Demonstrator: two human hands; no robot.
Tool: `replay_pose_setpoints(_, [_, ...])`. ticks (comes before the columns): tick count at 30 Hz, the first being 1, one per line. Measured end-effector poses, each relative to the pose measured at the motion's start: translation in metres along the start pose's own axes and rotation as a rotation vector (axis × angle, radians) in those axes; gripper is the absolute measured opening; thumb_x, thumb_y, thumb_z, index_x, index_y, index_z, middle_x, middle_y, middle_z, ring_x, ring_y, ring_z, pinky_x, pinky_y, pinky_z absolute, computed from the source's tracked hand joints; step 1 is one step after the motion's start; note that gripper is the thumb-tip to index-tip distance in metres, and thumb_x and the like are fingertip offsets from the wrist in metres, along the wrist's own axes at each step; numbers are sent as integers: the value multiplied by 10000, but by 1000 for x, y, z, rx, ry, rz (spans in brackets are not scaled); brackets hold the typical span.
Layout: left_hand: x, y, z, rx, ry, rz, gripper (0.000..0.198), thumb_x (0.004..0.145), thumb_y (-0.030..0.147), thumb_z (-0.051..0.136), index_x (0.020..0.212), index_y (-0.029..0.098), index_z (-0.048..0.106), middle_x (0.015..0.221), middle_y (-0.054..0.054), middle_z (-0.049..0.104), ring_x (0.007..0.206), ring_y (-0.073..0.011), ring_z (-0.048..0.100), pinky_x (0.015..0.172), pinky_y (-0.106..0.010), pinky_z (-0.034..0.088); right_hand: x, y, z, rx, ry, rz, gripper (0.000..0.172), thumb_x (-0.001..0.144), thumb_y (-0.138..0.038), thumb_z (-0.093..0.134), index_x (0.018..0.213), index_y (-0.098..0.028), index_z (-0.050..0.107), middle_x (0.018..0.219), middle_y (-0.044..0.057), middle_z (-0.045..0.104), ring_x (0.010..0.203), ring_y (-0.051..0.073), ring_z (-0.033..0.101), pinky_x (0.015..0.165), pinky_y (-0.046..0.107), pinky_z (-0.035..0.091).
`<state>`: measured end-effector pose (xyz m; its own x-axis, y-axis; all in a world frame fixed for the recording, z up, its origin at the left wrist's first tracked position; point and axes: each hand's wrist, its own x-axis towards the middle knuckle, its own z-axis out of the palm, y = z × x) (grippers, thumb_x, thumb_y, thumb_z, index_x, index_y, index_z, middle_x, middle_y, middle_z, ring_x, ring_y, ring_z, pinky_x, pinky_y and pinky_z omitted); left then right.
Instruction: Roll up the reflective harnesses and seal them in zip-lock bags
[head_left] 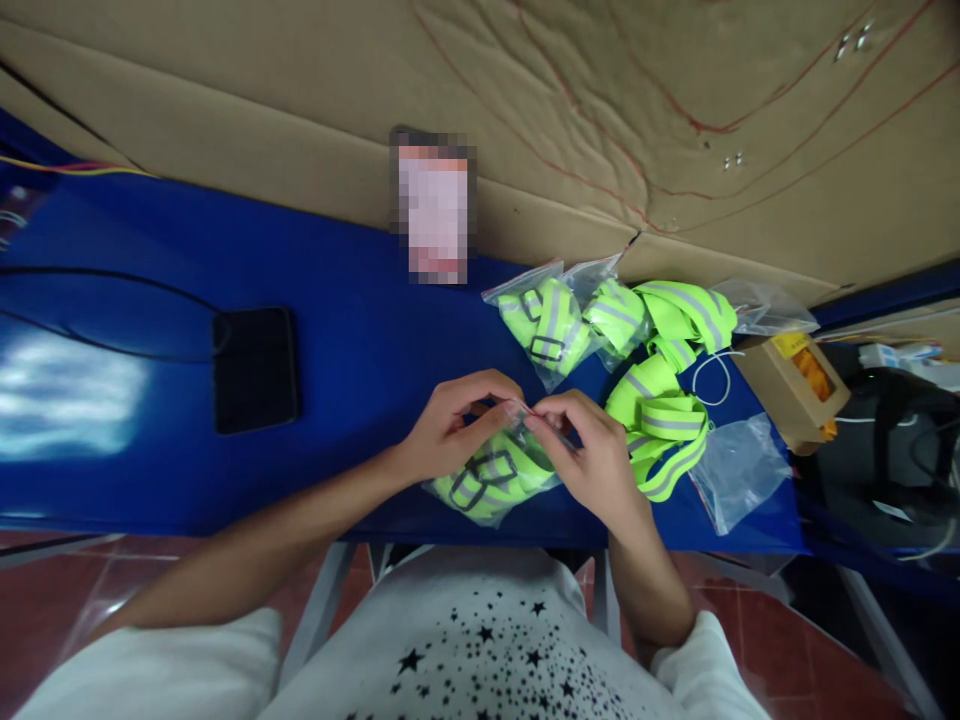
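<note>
Both hands pinch the top edge of a clear zip bag (487,508) near the front of the blue table. Inside the bag lies a folded neon-yellow reflective strap (517,468) with black buckles. My left hand (457,422) grips the bag's edge from the left, thumb against fingers. From the right, my right hand (589,450) pinches the same edge close by. Just beyond the right hand are loose reflective straps (664,418) with a grey stripe. Farther back, a filled zip bag (551,325) holds another buckled strap, with one more bagged strap (616,312) beside it.
An unfilled zip bag (741,470) lies at the right, near a small cardboard box (791,385) and a black device (885,460). At left is a black flat box (255,370) with cables. A blurred upright item (435,210) leans against the cardboard wall (300,120).
</note>
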<state>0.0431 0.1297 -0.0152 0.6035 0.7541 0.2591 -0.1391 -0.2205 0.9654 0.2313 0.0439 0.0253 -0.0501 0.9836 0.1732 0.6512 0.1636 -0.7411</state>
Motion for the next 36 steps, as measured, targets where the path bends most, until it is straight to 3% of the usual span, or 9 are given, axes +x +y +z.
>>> replay_pose_setpoints(5, [-1,0,1,6,-11,43,141,991,262,617,986,165,720,944,-86,727,861,-150,691,706,-223,552,0,-1,3,16,-2,5,62,1005,-282,604,1010,-228,634,884,27,652,817,145,620,761,286,511])
replay_pose_setpoints(10, [-1,-1,3,-92,-14,-50,135,995,268,619,1036,165,697,967,-71,715,856,-133,684,717,-210,544,1,1,4,87,54,19,40,985,-260,636,975,-230,662,874,15,669,791,138,622,745,285,522])
replay_pose_setpoints(14, [1,-1,3,-156,15,-44,138,1001,274,612,1010,162,690,960,-71,707,895,-148,686,781,-243,551,1,3,5,123,95,33,42,961,-274,673,949,-242,697,891,19,703,782,147,644,725,298,536])
replay_pose_setpoints(28, [2,-3,3,63,48,-102,177,988,323,631,969,158,694,909,-56,712,793,-124,669,607,-178,501,2,5,5,125,82,97,51,956,-269,676,953,-234,714,886,7,713,760,125,640,721,267,522])
replay_pose_setpoints(36, [2,-1,1,-21,12,-22,145,970,284,659,979,148,707,941,-76,717,862,-150,683,760,-246,543,-1,9,4,199,39,191,114,926,-320,709,892,-213,688,778,-8,695,664,116,616,621,242,487])
